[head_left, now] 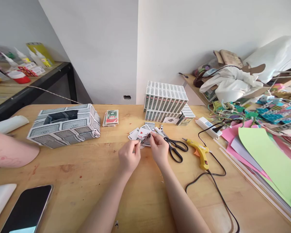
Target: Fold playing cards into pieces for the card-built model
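Left hand (130, 154) and right hand (160, 149) pinching a playing card (145, 139), loose cards (134, 134) just beyond the fingers (154, 141), scissors (170, 141) to their right.

One pair of scissors (176, 146), one glue gun (200, 153), one phone (27, 208).

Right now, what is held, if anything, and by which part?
Apparently a playing card, pinched near opposite edges by the left hand and right hand; exact finger placement is too small to tell.

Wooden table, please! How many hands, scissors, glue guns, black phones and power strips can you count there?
Hands: 2 (left hand, right hand)
Scissors: 1 pair
Glue gun: 1
Black phone: 1
Power strip: 1
Total: 6
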The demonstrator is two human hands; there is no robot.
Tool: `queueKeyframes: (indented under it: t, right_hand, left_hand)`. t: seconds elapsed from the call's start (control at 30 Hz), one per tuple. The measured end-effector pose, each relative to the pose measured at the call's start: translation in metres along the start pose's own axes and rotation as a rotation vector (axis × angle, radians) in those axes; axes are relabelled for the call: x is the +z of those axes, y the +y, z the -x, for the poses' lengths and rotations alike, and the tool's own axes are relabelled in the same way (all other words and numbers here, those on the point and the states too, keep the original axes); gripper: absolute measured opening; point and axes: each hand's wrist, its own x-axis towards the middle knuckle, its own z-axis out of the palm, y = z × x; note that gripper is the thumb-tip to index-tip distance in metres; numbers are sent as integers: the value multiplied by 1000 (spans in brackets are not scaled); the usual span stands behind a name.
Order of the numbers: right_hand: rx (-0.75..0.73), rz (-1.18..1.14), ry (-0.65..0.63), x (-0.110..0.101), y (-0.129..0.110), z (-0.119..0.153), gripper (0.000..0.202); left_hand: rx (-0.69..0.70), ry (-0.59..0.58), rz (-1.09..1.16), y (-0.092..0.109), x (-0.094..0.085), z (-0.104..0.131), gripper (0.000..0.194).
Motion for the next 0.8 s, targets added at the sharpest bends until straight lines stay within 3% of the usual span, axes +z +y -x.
queueKeyframes:
  t: [0.1, 0.17, 0.4, 0.6, 0.7, 0.8]
  right_hand:
    - [47, -60, -179, -1, 5, -2, 25]
    - [52, -21, -221, -1, 5, -2, 26]
    - [-98, 314, -122, -3, -3, 1, 26]
    - [-262, 675, 100, 6, 3, 10, 30]
    - [-281, 647, 150, 8, 3, 11, 31]
    - [-176, 407, 13, 5, -2, 7, 28]
  left_hand:
    - [-177, 22, 84, -3, 0, -2, 6]
    - [-249, 2, 128, -3, -1, -4, 7]
    - [-272, -35, 147, 2, 0, -2, 9]
    - [-251, -67, 186, 13, 1, 1, 11]
    - [-324, -66, 224, 16, 0, 0, 11]
    - [-392, -44, 232, 13, -1, -1, 9]
